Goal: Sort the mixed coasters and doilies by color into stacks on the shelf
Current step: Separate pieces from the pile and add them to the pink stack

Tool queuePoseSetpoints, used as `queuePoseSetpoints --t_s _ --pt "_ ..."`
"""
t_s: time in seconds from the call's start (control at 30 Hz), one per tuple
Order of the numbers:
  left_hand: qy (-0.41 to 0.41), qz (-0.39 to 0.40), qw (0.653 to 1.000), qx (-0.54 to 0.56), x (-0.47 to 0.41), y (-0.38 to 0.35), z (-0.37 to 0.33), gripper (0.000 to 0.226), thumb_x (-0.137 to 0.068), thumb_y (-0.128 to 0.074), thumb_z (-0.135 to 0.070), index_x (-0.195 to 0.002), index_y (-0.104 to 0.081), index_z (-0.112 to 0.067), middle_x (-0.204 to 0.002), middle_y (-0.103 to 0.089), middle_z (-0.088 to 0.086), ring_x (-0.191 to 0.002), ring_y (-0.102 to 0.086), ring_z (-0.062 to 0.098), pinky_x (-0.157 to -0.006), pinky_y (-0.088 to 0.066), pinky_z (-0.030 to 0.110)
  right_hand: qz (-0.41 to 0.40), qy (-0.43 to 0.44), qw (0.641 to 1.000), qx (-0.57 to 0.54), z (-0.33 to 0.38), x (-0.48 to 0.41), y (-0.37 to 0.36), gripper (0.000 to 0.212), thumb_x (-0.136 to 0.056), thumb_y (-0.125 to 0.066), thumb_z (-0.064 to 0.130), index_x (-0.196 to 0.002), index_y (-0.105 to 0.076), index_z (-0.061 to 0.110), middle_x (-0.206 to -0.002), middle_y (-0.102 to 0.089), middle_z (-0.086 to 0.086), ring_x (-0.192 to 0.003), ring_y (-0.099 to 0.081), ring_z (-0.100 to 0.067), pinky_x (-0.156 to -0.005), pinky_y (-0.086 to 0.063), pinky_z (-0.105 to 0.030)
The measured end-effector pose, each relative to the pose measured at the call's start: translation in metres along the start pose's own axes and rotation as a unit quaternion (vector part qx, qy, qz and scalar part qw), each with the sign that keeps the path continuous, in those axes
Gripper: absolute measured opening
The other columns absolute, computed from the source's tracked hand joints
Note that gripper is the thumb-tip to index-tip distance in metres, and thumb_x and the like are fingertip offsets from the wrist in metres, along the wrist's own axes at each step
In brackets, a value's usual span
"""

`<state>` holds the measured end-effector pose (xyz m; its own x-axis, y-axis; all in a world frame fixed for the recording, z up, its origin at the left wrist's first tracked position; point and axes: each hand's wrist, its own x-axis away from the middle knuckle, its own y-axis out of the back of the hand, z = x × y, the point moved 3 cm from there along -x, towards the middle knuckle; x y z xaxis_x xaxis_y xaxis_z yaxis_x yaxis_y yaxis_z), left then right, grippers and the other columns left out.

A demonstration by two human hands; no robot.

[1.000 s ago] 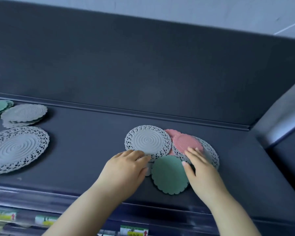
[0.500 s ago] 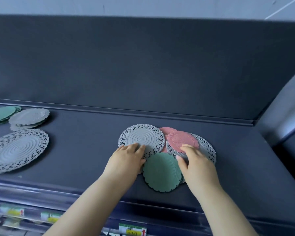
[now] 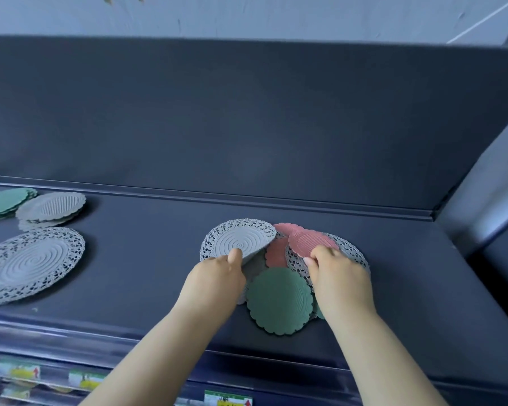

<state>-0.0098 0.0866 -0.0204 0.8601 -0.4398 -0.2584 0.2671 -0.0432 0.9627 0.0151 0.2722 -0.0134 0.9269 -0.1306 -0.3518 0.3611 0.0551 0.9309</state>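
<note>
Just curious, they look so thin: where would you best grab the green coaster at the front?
Probably its near scalloped rim, from the front. The green coaster lies flat and thin, with no side to clasp; that rim sits free on the shelf, while the left hand, holding the grey doily, and the right hand, curled on the pink coaster, crowd its far edges.

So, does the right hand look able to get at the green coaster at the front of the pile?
Probably yes: the green coaster lies uncovered on top, just beside the right hand, though that hand pinches the pink coaster.
</note>
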Motion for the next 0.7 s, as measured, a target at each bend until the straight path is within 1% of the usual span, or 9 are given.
queuePoseSetpoints --t_s 0.07,0.13,0.2,0.3,0.37,0.47,0.57,0.63,0.7 --pt "0.013 -0.003 1.0 0.001 -0.001 -0.002 0.0 0.04 -0.038 -0.083 -0.008 -0.057 -0.048 -0.016 -0.057 0.0 -0.006 -0.039 -0.011 0.007 -0.043 -0.001 0.014 -0.014 0.001 1.0 0.01 0.005 -0.001 0.003 0.03 -0.055 -0.086 0.012 -0.061 -0.057 0.008 -0.044 -0.051 -0.004 -0.027 -0.034 -0.021 -0.045 0.001 -0.011" --pt "0.015 0.033 0.999 0.005 0.002 -0.003 -0.003 0.041 -0.047 -0.08 -0.012 -0.067 -0.045 -0.017 -0.054 -0.028 -0.008 -0.042 -0.033 0.012 -0.041 -0.017 0.021 0.004 0.006 0.999 0.042 0.009 0.001 -0.002 0.037 -0.037 -0.084 -0.003 -0.062 -0.058 0.004 -0.044 -0.051 -0.007 -0.024 -0.04 -0.021 -0.041 -0.005 -0.009" --pt "0.003 0.029 0.999 0.024 0.006 -0.006 -0.002 0.051 -0.033 -0.082 -0.006 -0.062 -0.041 -0.018 -0.05 -0.044 -0.005 -0.037 -0.041 0.016 -0.042 -0.018 0.017 0.031 -0.003 0.997 0.066 0.011 0.003 -0.008 0.041 -0.034 -0.076 -0.008 -0.071 -0.062 0.003 -0.052 -0.057 -0.009 -0.027 -0.046 -0.022 -0.035 -0.017 -0.015" --pt "0.006 -0.019 0.999 0.026 0.005 -0.017 0.009 0.055 -0.025 -0.086 -0.002 -0.056 -0.043 -0.018 -0.043 -0.038 -0.007 -0.032 -0.03 0.014 -0.041 -0.013 0.014 -0.006 0.001 0.999 0.05 0.008 0.002 -0.011 0.047 -0.026 -0.079 -0.006 -0.069 -0.066 0.005 -0.056 -0.061 -0.007 -0.025 -0.043 -0.02 -0.035 -0.022 -0.013" --pt "0.006 -0.03 0.999 0.013 0.004 -0.016 0.014 0.054 -0.023 -0.087 -0.002 -0.056 -0.047 -0.018 -0.042 -0.024 -0.01 -0.035 -0.017 0.013 -0.041 -0.005 0.013 -0.038 0.003 0.998 0.04 0.004 0.002 -0.012 0.049 -0.022 -0.08 -0.006 -0.068 -0.068 0.008 -0.056 -0.063 -0.003 -0.023 -0.041 -0.02 -0.035 -0.023 -0.012" --pt "0.03 -0.045 0.999 0.006 0.005 -0.013 0.021 0.051 -0.026 -0.087 -0.005 -0.058 -0.051 -0.02 -0.043 -0.016 -0.009 -0.034 -0.01 0.015 -0.046 0.004 0.011 -0.057 -0.01 0.998 0.013 0.001 0.005 -0.01 0.047 -0.027 -0.083 -0.004 -0.069 -0.071 0.013 -0.047 -0.061 0.0 -0.024 -0.044 -0.02 -0.033 -0.027 -0.014" --pt "0.037 -0.064 0.996 0.051 0.014 -0.005 0.023 0.043 -0.038 -0.087 -0.009 -0.069 -0.062 -0.026 -0.045 -0.046 -0.012 -0.035 -0.038 0.014 -0.033 -0.015 0.011 -0.117 -0.015 0.99 -0.075 0.001 0.008 -0.003 0.03 -0.053 -0.076 0.002 -0.079 -0.074 0.017 -0.058 -0.068 0.001 -0.034 -0.054 -0.021 -0.032 -0.033 -0.018" --pt "0.021 -0.13 0.985 0.11 0.02 0.001 0.023 0.026 -0.064 -0.075 -0.011 -0.086 -0.071 -0.025 -0.078 -0.069 -0.014 -0.066 -0.065 0.013 -0.034 -0.042 0.019 -0.167 -0.015 0.976 -0.137 0.003 0.009 0.002 0.025 -0.068 -0.062 0.009 -0.088 -0.074 0.018 -0.067 -0.071 0.004 -0.042 -0.056 -0.017 -0.037 -0.034 -0.019" --pt "0.012 -0.164 0.974 0.155 0.024 0.01 0.02 0.028 -0.082 -0.048 -0.018 -0.096 -0.072 -0.023 -0.102 -0.069 -0.013 -0.091 -0.064 0.01 -0.049 -0.053 0.023 -0.179 -0.023 0.965 -0.188 0.007 0.01 0.008 0.024 -0.075 -0.059 0.007 -0.093 -0.073 0.015 -0.057 -0.065 0.004 -0.04 -0.043 -0.011 -0.042 -0.03 -0.016"
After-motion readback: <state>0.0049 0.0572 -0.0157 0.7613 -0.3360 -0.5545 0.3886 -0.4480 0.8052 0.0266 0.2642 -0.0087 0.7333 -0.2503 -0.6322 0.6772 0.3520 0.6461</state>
